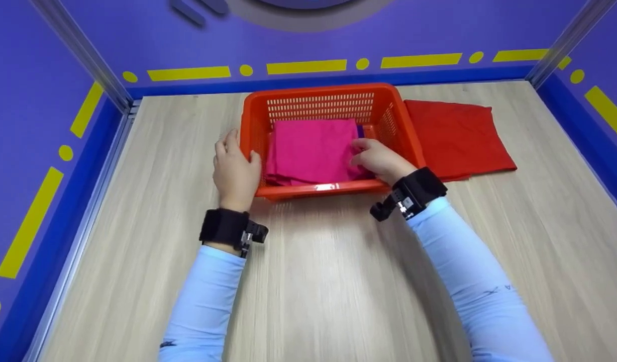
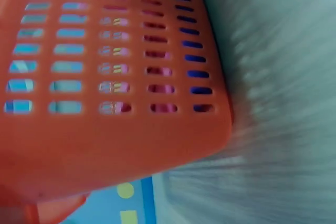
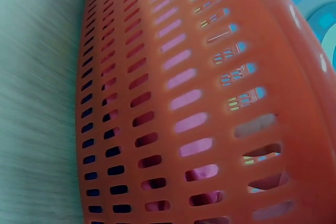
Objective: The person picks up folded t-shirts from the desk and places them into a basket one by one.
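Observation:
Folded pink cloth (image 1: 316,151) lies inside a red-orange plastic basket (image 1: 328,189). My left hand (image 1: 234,173) holds the basket's left side, with the thumb over the rim and the fingers along the outside. Over the basket's right front corner, my right hand (image 1: 381,160) reaches in. Its thumb and fingers touch the right edge of the pink cloth, with a gap showing between them. Some dark blue cloth (image 1: 360,131) peeks out beside the pink one. Both wrist views show the basket's slotted wall (image 2: 110,135), with pink and dark blue behind the slots; neither shows the hands.
A folded red cloth (image 1: 461,138) lies flat on the wooden table (image 1: 318,281), against the basket's right side. Blue panels (image 1: 308,45) with yellow markings enclose the table at the back and both sides.

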Demonstrator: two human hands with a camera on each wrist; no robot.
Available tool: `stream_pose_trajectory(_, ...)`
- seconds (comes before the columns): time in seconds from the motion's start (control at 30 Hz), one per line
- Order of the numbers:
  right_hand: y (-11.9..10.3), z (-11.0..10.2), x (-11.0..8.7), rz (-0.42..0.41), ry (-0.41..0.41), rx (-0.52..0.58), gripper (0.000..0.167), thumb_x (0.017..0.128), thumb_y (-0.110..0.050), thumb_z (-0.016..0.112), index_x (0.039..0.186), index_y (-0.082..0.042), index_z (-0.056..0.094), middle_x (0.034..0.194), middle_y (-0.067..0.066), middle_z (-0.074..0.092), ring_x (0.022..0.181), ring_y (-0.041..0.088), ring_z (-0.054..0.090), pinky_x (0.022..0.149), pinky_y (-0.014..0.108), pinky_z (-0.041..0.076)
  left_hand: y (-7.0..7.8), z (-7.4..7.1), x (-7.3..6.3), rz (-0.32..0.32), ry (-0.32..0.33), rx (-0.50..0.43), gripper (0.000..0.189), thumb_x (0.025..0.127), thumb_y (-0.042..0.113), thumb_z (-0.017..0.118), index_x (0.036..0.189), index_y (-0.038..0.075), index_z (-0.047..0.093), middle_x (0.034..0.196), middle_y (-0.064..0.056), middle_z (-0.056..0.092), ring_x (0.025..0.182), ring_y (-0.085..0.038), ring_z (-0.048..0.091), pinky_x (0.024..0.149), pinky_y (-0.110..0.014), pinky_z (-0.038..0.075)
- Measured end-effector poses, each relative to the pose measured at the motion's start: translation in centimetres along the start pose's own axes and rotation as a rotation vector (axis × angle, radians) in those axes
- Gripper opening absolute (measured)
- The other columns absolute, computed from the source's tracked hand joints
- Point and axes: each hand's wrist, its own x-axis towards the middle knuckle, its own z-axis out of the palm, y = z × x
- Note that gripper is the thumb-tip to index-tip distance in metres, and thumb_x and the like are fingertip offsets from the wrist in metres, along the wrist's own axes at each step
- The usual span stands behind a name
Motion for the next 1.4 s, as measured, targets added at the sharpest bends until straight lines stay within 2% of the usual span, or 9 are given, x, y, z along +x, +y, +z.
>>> stream_pose_trajectory(0.23, -0.4, 0.3, -0.2, -0.232, 0.137, -0.139, 0.059, 0.099, 0.000, 0.053, 0.155, -0.003, 0.038, 0.156, 0.016, 0.041, 0.137, 0.028, 0.044, 0.113, 0.042, 0.040, -0.5, -0.1, 0.9, -0.090, -0.226, -0.202, 0.073, 0.099, 0.005, 0.053, 0.162, 0.010, 0.017, 0.117, -0.030, 0.063, 0.096, -0.038, 0.063, 0.083, -0.048, 0.052)
stream_pose_trajectory(0.37, -0.3, 0.4, -0.7, -0.372, 0.233, -0.208, 0.049, 0.098, 0.000, 0.053, 0.147, -0.003, 0.051, 0.150, 0.018, 0.047, 0.134, 0.033, 0.047, 0.111, 0.045, 0.041, -0.5, -0.1, 1.1, -0.127, -0.285, -0.223, 0.072, 0.101, 0.005, 0.049, 0.163, 0.015, 0.014, 0.123, -0.030, 0.062, 0.098, -0.036, 0.063, 0.084, -0.047, 0.052)
stream_pose_trajectory(0.5, -1.0, -0.9, -1.5, -0.419, 0.252, -0.177, 0.045, 0.097, 0.004, 0.051, 0.142, -0.003, 0.057, 0.146, 0.016, 0.053, 0.129, 0.031, 0.050, 0.105, 0.040, 0.044, -0.5, 0.0, 1.1, -0.132, -0.305, -0.222, 0.072, 0.101, 0.005, 0.049, 0.164, 0.015, 0.013, 0.130, -0.029, 0.060, 0.105, -0.036, 0.063, 0.088, -0.047, 0.052)
stream_pose_trajectory(0.7, -3.6, -5.2, -3.4, -0.330, 0.260, -0.094, 0.045, 0.102, -0.003, 0.044, 0.145, -0.010, 0.056, 0.143, 0.011, 0.054, 0.112, 0.023, 0.052, 0.087, 0.030, 0.045, -0.6, -0.1, 0.8, -0.136, -0.285, -0.227, 0.073, 0.101, 0.004, 0.049, 0.164, 0.015, 0.015, 0.109, -0.027, 0.066, 0.086, -0.033, 0.061, 0.074, -0.041, 0.049)
stream_pose_trajectory(0.9, -3.2, -10.0, -4.1, -0.236, 0.263, -0.132, 0.048, 0.106, -0.012, 0.036, 0.154, -0.013, 0.044, 0.159, 0.012, 0.037, 0.141, 0.030, 0.039, 0.115, 0.047, 0.035, -0.5, 0.0, 0.9, -0.133, -0.281, -0.242, 0.073, 0.100, 0.003, 0.050, 0.164, 0.016, 0.015, 0.122, -0.027, 0.064, 0.093, -0.033, 0.063, 0.079, -0.043, 0.052)
stream_pose_trajectory(1.0, -1.4, -11.6, -3.3, -0.190, 0.252, -0.194, 0.053, 0.105, -0.010, 0.032, 0.158, -0.009, 0.036, 0.163, 0.015, 0.029, 0.140, 0.034, 0.036, 0.112, 0.046, 0.036, -0.5, 0.0, 1.0, -0.143, -0.281, -0.245, 0.073, 0.100, 0.004, 0.050, 0.164, 0.017, 0.015, 0.135, -0.026, 0.059, 0.106, -0.035, 0.064, 0.088, -0.046, 0.053)
stream_pose_trajectory(1.17, 2.2, -13.0, -1.6, -0.139, 0.248, -0.337, 0.057, 0.101, -0.004, 0.034, 0.158, -0.006, 0.033, 0.156, 0.022, 0.034, 0.092, 0.024, 0.050, 0.075, 0.030, 0.040, -0.5, 0.1, 1.1, -0.157, -0.282, -0.238, 0.074, 0.101, 0.005, 0.050, 0.164, 0.018, 0.015, 0.144, -0.023, 0.054, 0.117, -0.036, 0.061, 0.095, -0.049, 0.051)
stream_pose_trajectory(1.23, 3.3, -13.3, -0.9, -0.133, 0.244, -0.413, 0.057, 0.102, -0.004, 0.036, 0.159, -0.006, 0.032, 0.152, 0.023, 0.037, 0.079, 0.024, 0.051, 0.071, 0.029, 0.042, -0.5, 0.1, 1.1, -0.155, -0.277, -0.236, 0.073, 0.101, 0.005, 0.050, 0.164, 0.018, 0.016, 0.144, -0.023, 0.054, 0.115, -0.036, 0.061, 0.093, -0.048, 0.052)
stream_pose_trajectory(1.4, 5.2, -13.7, 0.8, -0.117, 0.218, -0.559, 0.061, 0.102, -0.006, 0.042, 0.160, -0.003, 0.023, 0.158, 0.032, 0.023, 0.125, 0.047, 0.046, 0.105, 0.056, 0.043, -0.5, 0.2, 0.9, -0.140, -0.266, -0.230, 0.072, 0.101, 0.005, 0.050, 0.164, 0.017, 0.016, 0.142, -0.022, 0.056, 0.110, -0.036, 0.063, 0.089, -0.047, 0.054)
